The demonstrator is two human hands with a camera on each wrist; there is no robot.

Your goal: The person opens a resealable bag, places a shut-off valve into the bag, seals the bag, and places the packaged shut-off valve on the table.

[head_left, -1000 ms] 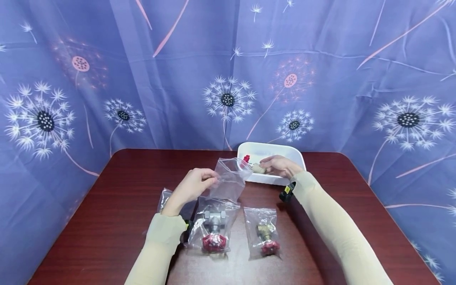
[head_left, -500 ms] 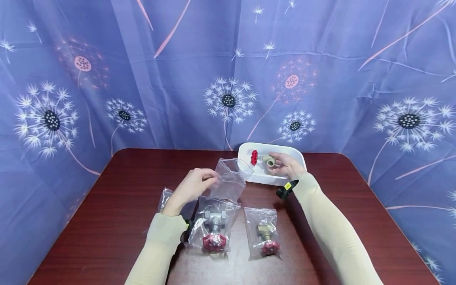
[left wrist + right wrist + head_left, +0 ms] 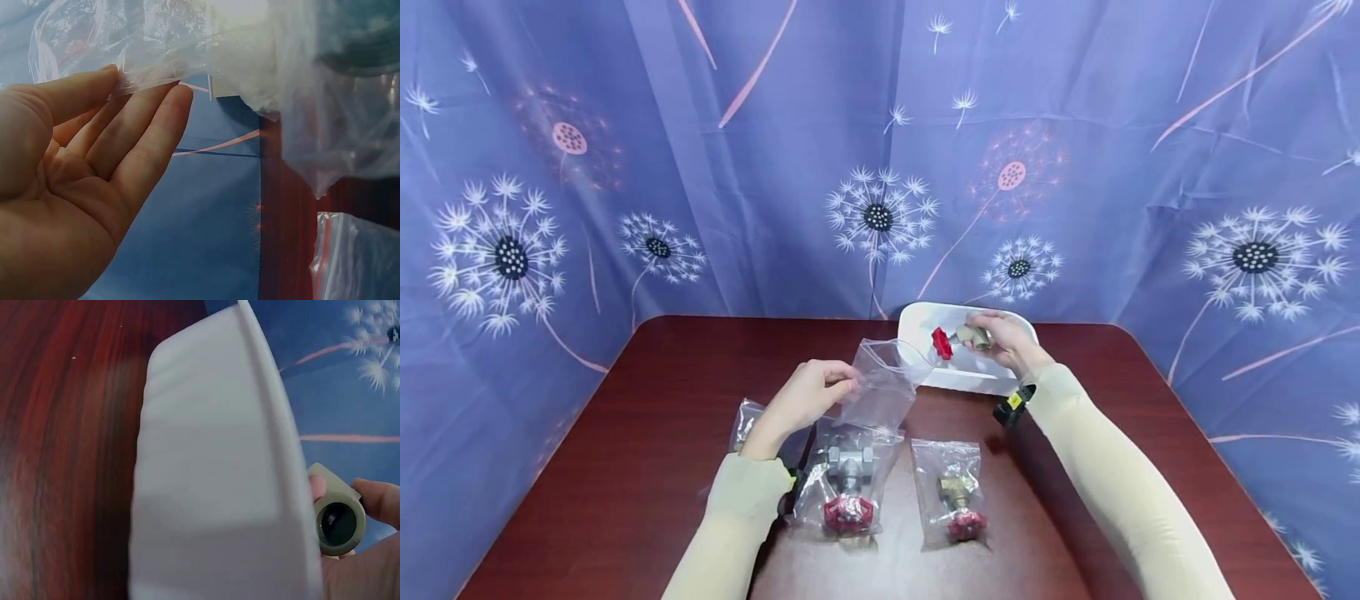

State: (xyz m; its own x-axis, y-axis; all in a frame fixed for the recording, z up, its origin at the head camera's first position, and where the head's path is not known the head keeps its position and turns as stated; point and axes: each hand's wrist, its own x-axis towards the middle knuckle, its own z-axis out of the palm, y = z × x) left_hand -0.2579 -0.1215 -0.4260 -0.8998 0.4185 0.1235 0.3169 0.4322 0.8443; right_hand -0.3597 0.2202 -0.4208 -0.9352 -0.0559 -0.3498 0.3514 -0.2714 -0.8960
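Note:
Between thumb and fingertips my left hand [image 3: 812, 396] pinches the edge of a clear plastic bag [image 3: 880, 392], which hangs with its mouth spread toward the white tray. The same bag [image 3: 156, 50] stretches across the top of the left wrist view. My right hand [image 3: 1009, 340] grips a beige valve [image 3: 973, 336] by its body, over the white tray [image 3: 958, 382]. The valve's red handwheel [image 3: 942, 343] points left toward the bag. In the right wrist view the open round end of the valve body [image 3: 339, 525] shows between thumb and fingers, beyond the tray wall.
On the table [image 3: 640, 467], a bagged silver valve [image 3: 850, 471] with a red handwheel lies below the left hand. To its right is a bagged brass valve [image 3: 957, 496]. Another clear bag [image 3: 747, 421] lies partly behind the left wrist. A patterned curtain [image 3: 775, 167] hangs behind.
My right hand has lifted the beige valve up from inside the tray and turned it, with the red handwheel now tilted toward the bag. The left hand has kept its pinch on the bag.

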